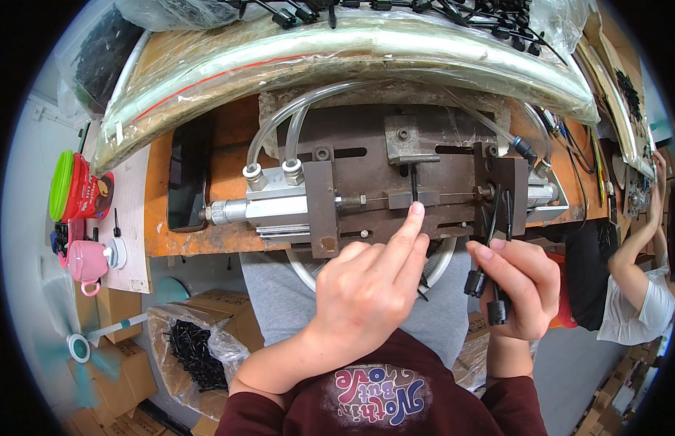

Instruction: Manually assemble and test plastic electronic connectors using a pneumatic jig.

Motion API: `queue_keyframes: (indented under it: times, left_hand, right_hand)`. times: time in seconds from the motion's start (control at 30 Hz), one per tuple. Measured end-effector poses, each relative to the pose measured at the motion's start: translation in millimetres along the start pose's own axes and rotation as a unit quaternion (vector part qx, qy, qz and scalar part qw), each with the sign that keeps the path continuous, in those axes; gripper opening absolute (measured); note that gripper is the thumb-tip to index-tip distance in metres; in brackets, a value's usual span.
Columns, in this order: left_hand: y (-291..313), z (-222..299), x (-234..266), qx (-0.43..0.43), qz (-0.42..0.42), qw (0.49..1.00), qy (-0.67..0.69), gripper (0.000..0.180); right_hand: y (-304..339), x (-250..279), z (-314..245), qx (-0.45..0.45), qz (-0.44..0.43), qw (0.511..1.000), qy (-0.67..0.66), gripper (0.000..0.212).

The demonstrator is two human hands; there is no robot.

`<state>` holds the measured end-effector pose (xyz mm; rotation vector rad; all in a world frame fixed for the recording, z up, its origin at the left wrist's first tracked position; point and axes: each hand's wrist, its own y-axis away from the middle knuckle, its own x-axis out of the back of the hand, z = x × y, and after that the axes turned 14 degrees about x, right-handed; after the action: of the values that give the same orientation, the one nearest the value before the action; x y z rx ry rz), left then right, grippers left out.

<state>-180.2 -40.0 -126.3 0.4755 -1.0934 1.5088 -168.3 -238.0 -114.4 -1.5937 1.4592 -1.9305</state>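
Note:
My left hand (370,283) is over the front of a dark metal clamping fixture (366,138). Its index finger is stretched out, the tip touching the lower end of a thin black rod (414,178) that stands across the small centre block (400,199). The thumb is hidden beneath the hand. Right of it, my right hand (525,280) pinches a few black plastic rods (497,287) between thumb and fingers. Their thick knobbed ends hang downward, and their thin ends point up before the fixture's right plate (508,192).
Air cylinders (279,212) with clear hoses (276,120) flank the fixture. A phone (188,174) lies left on the orange bench. Behind is a plastic-wrapped ledge (352,62) with black parts. Lower left are a spinning fan (79,349) and a box of black parts (196,354). Another person (639,291) works at right.

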Motion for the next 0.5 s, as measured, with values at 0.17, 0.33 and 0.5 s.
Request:
queue_keyframes:
  times: [0.17,0.33,0.5]
  left_hand:
    - [4.5,3.5,14.0,-0.004,-0.026,0.955,0.294,0.034]
    - [11.2,4.5,24.2,-0.009,-0.004,0.96,0.279,0.035]
    - [9.9,-2.7,13.9,-0.02,0.013,0.994,0.107,0.03]
  right_hand:
    - [0.0,-5.9,-2.3,0.067,-0.014,0.998,0.0,0.034]
    - [-3.3,-4.9,-4.9,0.064,-0.038,0.997,-0.024,0.029]
    - [1.5,-5.0,-0.1,-0.025,0.005,1.0,0.018,0.035]
